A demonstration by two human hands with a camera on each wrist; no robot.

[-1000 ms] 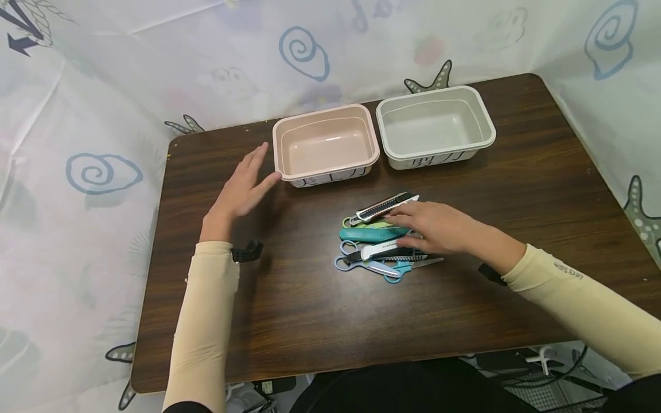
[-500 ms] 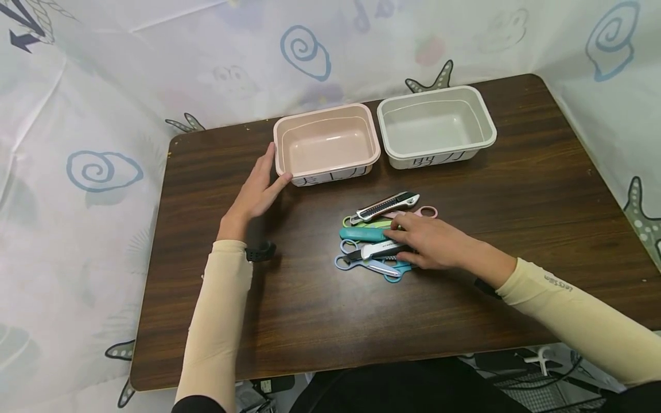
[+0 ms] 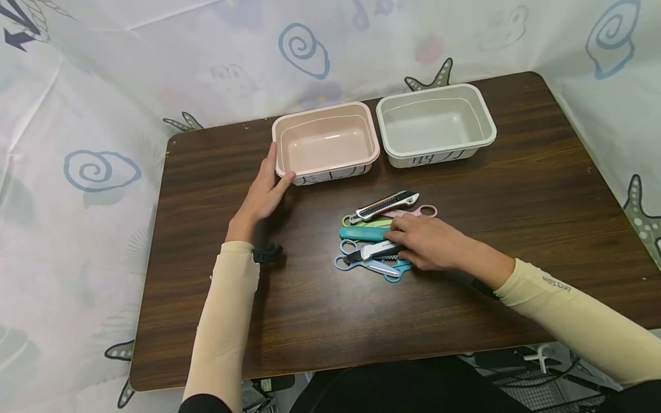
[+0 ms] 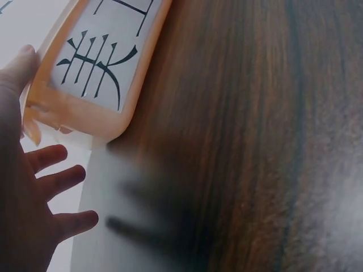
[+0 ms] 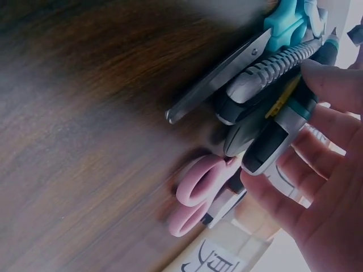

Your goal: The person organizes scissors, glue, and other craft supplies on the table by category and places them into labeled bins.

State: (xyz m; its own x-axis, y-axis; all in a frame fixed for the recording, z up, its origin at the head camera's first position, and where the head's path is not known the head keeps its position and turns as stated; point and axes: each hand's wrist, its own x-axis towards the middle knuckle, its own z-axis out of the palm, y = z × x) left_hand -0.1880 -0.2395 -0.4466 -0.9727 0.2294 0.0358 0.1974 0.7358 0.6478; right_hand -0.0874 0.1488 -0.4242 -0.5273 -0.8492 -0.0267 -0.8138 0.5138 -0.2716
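My left hand [image 3: 261, 192] rests against the left end of the pink plastic box [image 3: 330, 175]. Its thumb touches the front corner and its fingers [image 4: 68, 180] are spread apart, fairly straight. Over the right part of a pile of cutters and scissors lies my right hand [image 3: 431, 241]. In the right wrist view, its thumb and fingers pinch a utility knife [image 5: 269, 144] with black, grey and teal parts. Beside it are a grey ribbed cutter [image 5: 269, 71], teal-handled scissors [image 5: 286, 22] and pink scissors [image 5: 198, 184]. My fingers hide part of the pile.
A pale grey-green box [image 3: 439, 155] stands right of the pink one at the table's back. Toward the pile's left lie a white cutter [image 3: 387, 206], a teal-handled tool [image 3: 361, 233] and blue scissors [image 3: 356, 264]. Patterned white curtains surround the brown table [image 3: 310, 321].
My left hand has moved right, up against the pink box. My right hand has shifted slightly down and left on the pile, uncovering the pink scissors' handle. Over the last half second both barely move.
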